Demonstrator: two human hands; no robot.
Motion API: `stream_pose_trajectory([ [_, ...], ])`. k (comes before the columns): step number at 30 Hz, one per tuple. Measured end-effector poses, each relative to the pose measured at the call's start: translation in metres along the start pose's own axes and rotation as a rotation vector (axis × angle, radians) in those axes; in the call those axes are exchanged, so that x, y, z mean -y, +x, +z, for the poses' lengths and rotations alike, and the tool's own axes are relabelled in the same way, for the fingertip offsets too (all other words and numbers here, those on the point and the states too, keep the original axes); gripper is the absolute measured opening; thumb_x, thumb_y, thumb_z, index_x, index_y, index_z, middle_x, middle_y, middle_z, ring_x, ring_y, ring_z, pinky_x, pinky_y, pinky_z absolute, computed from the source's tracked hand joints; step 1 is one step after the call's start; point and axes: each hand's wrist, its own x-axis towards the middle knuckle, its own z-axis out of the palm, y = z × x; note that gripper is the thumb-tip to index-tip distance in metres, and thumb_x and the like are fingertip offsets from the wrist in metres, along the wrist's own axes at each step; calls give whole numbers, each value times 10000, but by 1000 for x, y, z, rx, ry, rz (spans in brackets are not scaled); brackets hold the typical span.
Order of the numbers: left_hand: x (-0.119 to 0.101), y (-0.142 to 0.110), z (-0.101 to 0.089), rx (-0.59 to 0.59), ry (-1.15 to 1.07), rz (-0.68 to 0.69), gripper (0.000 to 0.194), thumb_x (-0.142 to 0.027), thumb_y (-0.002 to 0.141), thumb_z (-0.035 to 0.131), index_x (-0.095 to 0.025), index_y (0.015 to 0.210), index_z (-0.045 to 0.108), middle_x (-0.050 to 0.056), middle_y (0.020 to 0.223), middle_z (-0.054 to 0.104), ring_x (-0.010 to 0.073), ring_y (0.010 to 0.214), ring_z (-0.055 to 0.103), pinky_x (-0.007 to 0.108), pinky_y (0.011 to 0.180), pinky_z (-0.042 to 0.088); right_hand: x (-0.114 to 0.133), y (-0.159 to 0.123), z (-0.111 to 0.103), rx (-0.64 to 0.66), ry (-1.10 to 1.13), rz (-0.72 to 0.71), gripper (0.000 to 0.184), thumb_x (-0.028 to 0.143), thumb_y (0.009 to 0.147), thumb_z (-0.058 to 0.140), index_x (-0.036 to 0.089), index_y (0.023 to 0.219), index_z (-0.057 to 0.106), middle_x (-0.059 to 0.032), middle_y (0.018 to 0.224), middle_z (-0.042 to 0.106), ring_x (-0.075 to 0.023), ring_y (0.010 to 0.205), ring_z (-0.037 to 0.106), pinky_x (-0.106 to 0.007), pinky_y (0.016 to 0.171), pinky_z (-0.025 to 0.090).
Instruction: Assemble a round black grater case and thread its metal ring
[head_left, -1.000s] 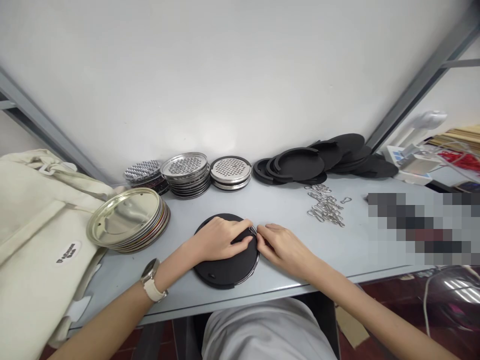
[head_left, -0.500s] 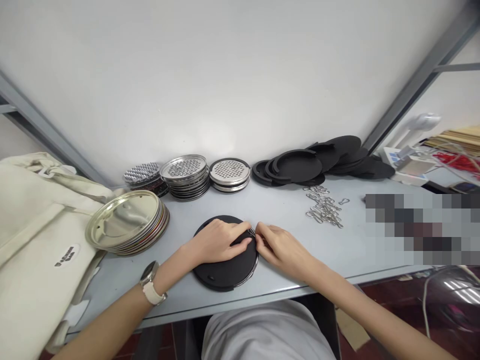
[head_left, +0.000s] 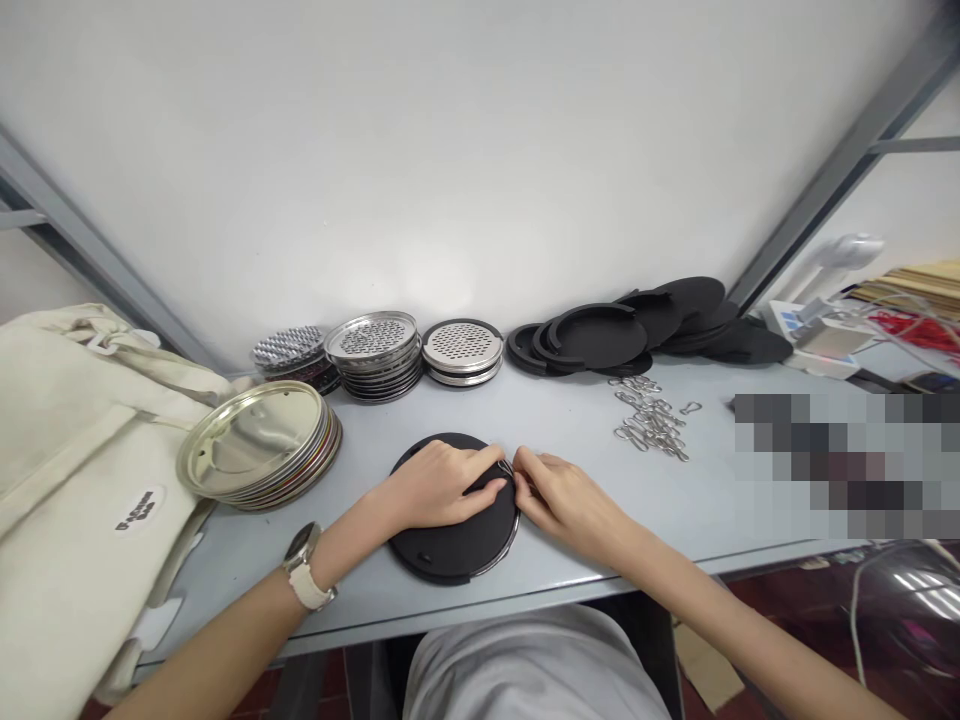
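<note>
A round black disc (head_left: 457,545) lies flat near the table's front edge, with a shiny metal rim showing along its right side. Over its top rests my left hand (head_left: 442,485), a watch on the wrist. Its thumb and forefinger close around a small metal carabiner clip (head_left: 506,467) at the disc's right edge. My right hand (head_left: 559,493) meets it there from the right, fingertips pinched together against the rim beside the clip. What lies between the right fingertips is hidden by the fingers.
Along the wall stand stacks of metal grater discs (head_left: 373,340) and a pile of black round covers (head_left: 600,335). Loose carabiners (head_left: 652,425) lie to the right. Gold-coloured metal lids (head_left: 255,440) are stacked at left beside a cream bag (head_left: 75,500).
Both hands stay at the disc's right edge with almost no movement. The whole view has shifted slightly.
</note>
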Motion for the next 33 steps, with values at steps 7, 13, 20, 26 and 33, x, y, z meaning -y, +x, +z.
stream_pose_trajectory([
  [7,0,0,0,6,-9,-4,218,-321,927,404,-188,1087,471,-2,712,624,166,609,615,246,551,379,0,1,1,-5,-23,-6,136,203,926,343,225,792,359,29,628,462,-148,563,444,-250,548,304],
  [13,-1,0,-1,5,-3,-10,210,-326,923,409,-185,1066,473,5,733,630,171,635,625,245,552,379,1,1,0,8,-33,-21,147,205,936,338,223,792,361,26,644,470,-145,575,451,-247,557,311],
  [20,0,1,-1,4,12,-11,199,-332,923,412,-183,1039,473,-2,708,617,170,612,618,250,532,371,-1,1,1,8,-36,-34,159,206,949,306,216,812,386,21,647,469,-143,578,444,-251,570,319],
  [26,0,0,0,-3,15,-20,195,-350,921,411,-182,998,476,-4,658,600,172,586,611,246,521,361,-1,1,0,20,-38,-34,154,186,945,287,210,832,389,12,660,473,-150,597,452,-252,587,334],
  [33,0,0,0,-22,5,-14,190,-348,922,407,-187,993,477,-4,660,596,165,582,608,240,524,370,0,0,1,23,-39,-27,174,197,955,270,209,823,383,10,660,472,-148,588,444,-254,589,339],
])
